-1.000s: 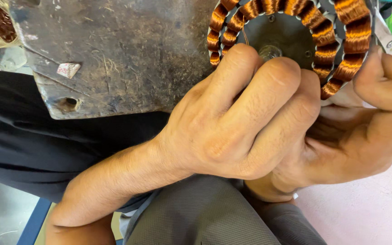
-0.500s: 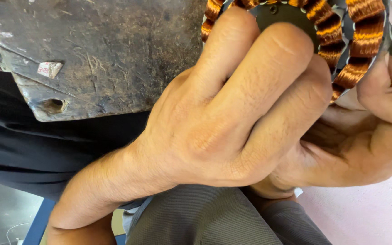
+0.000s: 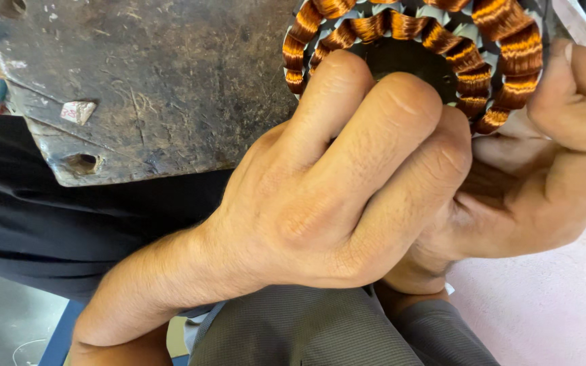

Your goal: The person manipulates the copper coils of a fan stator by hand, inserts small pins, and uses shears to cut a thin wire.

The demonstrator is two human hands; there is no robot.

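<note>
One motor winding [image 3: 442,41], a round ring of copper-orange wire coils on a dark core with pale grey lining between the coils, held at the top of the view, part of it cut off by the upper edge; two rows of coils show, an outer and an inner, the count of coils not to be told since fingers cover the lower part; two hands on it. One left hand [image 3: 334,196], crossing from the lower left, back of the hand up, fingers curled and pressed side by side; three knuckled fingers [image 3: 401,108] lie over the lower rim of the ring, their tips tucked into the dark centre and hidden; thumb not in view. One right hand [image 3: 551,169], under and to the right of the ring, palm cupped toward it, thumb laid against the outer coils at the right edge; its other fingers hidden behind the left hand. One worn dark wooden board [image 3: 157,81], scratched, with one hole near its lower corner, lying just left of the ring and touching it; dark trousers [image 3: 49,230] below the board; grey cloth [image 3: 306,339] at the bottom; pale pink floor [image 3: 551,298] at the lower right.
</note>
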